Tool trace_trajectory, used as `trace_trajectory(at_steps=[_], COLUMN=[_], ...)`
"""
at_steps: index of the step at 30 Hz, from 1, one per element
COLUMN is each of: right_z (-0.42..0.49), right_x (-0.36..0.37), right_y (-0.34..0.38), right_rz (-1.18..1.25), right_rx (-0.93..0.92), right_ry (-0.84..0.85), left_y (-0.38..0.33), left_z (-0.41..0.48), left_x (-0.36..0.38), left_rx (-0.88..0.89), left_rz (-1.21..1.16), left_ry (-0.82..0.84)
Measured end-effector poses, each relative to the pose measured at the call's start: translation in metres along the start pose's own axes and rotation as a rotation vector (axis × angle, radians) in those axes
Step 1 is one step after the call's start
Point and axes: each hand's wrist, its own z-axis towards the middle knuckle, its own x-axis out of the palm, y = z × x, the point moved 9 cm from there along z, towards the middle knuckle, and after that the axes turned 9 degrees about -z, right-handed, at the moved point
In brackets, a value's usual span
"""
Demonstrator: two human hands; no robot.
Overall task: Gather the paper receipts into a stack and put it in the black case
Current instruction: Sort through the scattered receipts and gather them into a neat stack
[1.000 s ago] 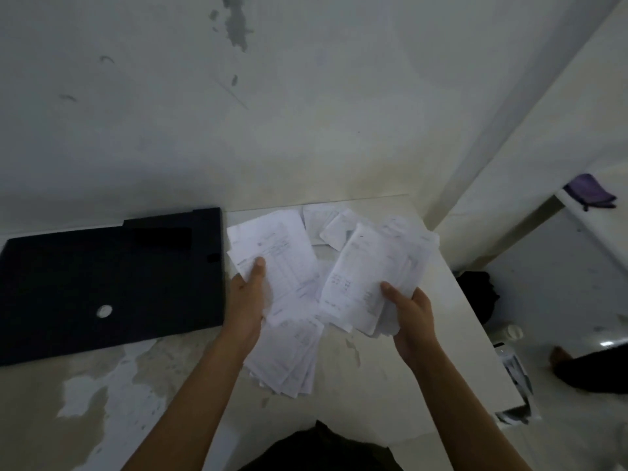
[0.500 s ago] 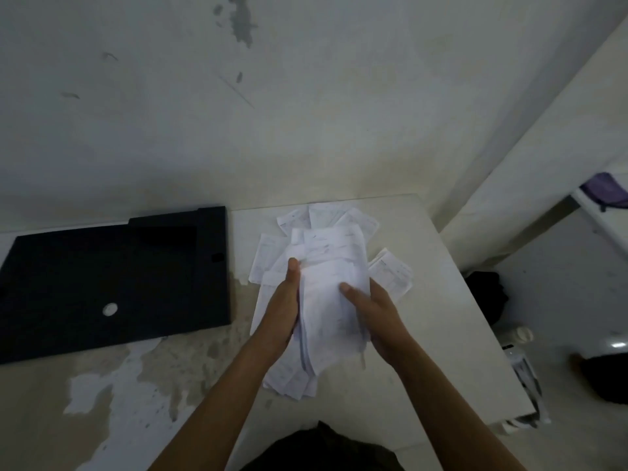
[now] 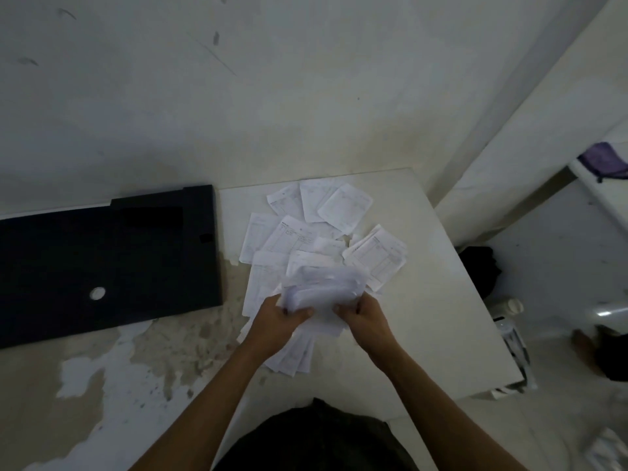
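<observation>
Bare tabletop (image 3: 441, 300) lies right of the loose papers (image 3: 326, 226). The black case (image 3: 102, 266) fills the left side.

A pale surface (image 3: 441, 300) with patchy, peeling paint at its near left stands against a stained off-white wall (image 3: 272, 96). Beyond its right edge, a dark bundle (image 3: 481, 270) lies on the floor, with a white bottle (image 3: 513, 304) just nearer. At the far right, a purple cloth (image 3: 606, 161) rests on a white ledge (image 3: 608, 198).
</observation>
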Motion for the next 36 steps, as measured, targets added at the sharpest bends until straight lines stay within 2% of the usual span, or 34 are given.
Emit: trace_trajectory(at_steps=[6,10,16,21,24,28,32,36], right_z=[-0.003,-0.001,0.005,0.009,0.011,0.019,0.018,0.015], right_x=[0.008,0.015,-0.006,0.001,-0.002,-0.008,-0.012,-0.015], right_y=[-0.042,-0.036,-0.021,-0.037,-0.039,-0.036,-0.029,-0.028], right_rz=[-0.061,-0.121,-0.142,-0.1,-0.048,-0.033,0.069,0.199], right_rx=[0.148,0.116,0.052,0.064,0.116,0.16,0.175,0.182], right_ry=[0.033,-0.037,-0.166,-0.051,-0.079,-0.073,0.001,0.002], left_y=[0.021,0.025,0.008,0.026,0.029,0.017,0.009,0.0], left_z=[-0.002,0.0,0.001,0.0,0.001,0.006,0.011,0.014], left_x=[0.004,0.004,-0.006,-0.018,-0.019,-0.017,-0.014,-0.016], left_rx=[0.028,0.036,0.132,0.034,-0.008,0.047,0.023,0.021], left_rz=[-0.061,-0.122,-0.16,-0.202,-0.248,-0.23,-0.332,-0.483], left_ry=[-0.043,-0.112,-0.109,-0.163,-0.2,-0.173,-0.164,-0.201])
